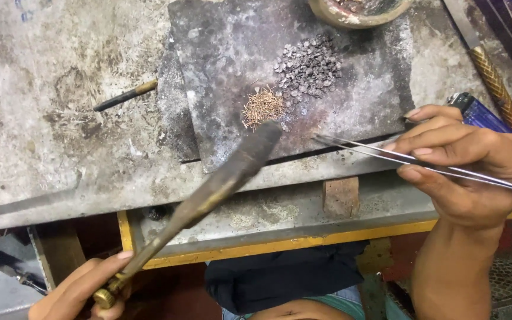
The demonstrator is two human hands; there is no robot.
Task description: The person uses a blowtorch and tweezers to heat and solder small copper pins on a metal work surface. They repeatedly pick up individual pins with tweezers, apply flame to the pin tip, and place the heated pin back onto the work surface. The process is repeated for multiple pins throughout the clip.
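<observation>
My left hand (78,290) grips the brass base of a long dark torch pipe (220,181), whose nozzle points up toward a dark slab (232,53) on the bench. My right hand (463,160) pinches long metal tweezers (362,148); their tips hover over the slab's front edge. On the slab lie a small pile of fine copper-coloured wire bits (262,106) and a heap of tiny dark grey round pieces (309,68). The torch nozzle ends just below the wire pile.
A clay bowl (360,13) sits at the slab's far edge. A blue lighter (478,112) and a tool with a patterned brass handle (496,83) lie at the right. A thin dark rod (125,95) rests at the left. A yellow-edged tray (256,249) sits under the bench.
</observation>
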